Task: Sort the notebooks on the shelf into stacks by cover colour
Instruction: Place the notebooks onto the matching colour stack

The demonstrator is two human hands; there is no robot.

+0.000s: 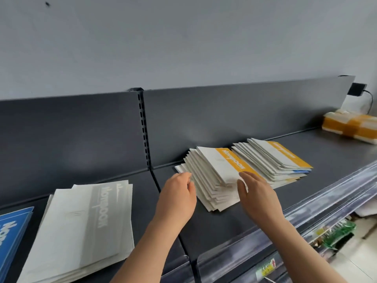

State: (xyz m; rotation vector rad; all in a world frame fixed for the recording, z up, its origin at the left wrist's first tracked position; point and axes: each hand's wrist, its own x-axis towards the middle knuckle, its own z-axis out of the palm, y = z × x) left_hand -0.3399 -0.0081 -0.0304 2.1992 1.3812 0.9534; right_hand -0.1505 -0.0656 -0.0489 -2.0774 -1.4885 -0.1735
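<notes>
Sort partly done, I'd say: two colour stacks built, two piles left.
Blue stack point(12, 237) and grey stack point(85, 227) lie at the left of the dark metal shelf point(224, 227). The fanned pile point(212, 180) and right pile point(273, 158), yellow on top with blue lower, are unsorted. My right hand point(255, 193) rests flat, released, on the fanned pile. My left hand point(179, 193) is at its edge, grip unclear. Grey wall point(183, 48) behind.

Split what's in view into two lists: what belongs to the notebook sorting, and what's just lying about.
Belongs: blue stack; grey stack; near yellow-topped pile; far yellow-topped pile; left hand; right hand.
Lying about: yellow-taped parcel; wall plug; green packets below.
</notes>
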